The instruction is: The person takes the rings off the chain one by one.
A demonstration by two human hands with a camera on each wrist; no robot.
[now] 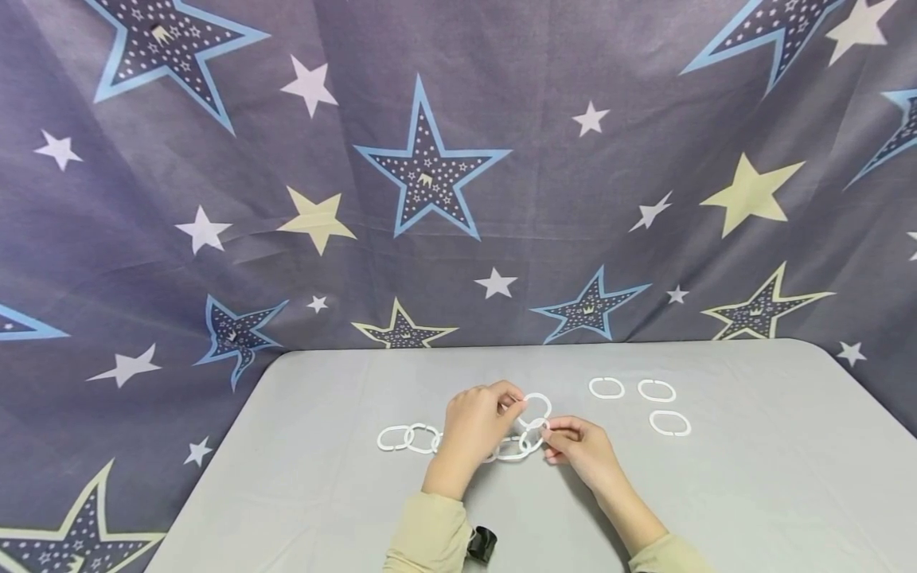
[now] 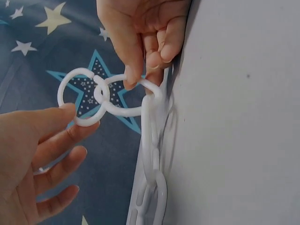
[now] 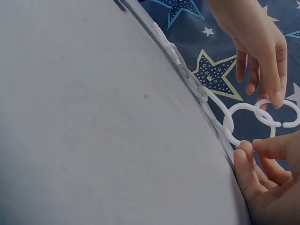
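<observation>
My left hand (image 1: 474, 426) pinches a white plastic chain link (image 2: 61, 91) between thumb and forefinger, its other fingers spread loosely. This end link has a small gap in its loop and is hooked through a second white link (image 2: 124, 112). Thumb and fingertips of my right hand (image 1: 583, 452) pinch that second link, right of the left hand. From it the rest of the white chain (image 1: 411, 438) slopes down to the table and runs leftward, partly hidden behind the left hand and wrist in the head view.
Three loose white links (image 1: 669, 434) lie on the grey table (image 1: 752, 493), right of and beyond the right hand. Behind the table's far edge hangs a dark curtain (image 1: 544, 175) with stars. A black band (image 1: 482, 544) shows by the left sleeve.
</observation>
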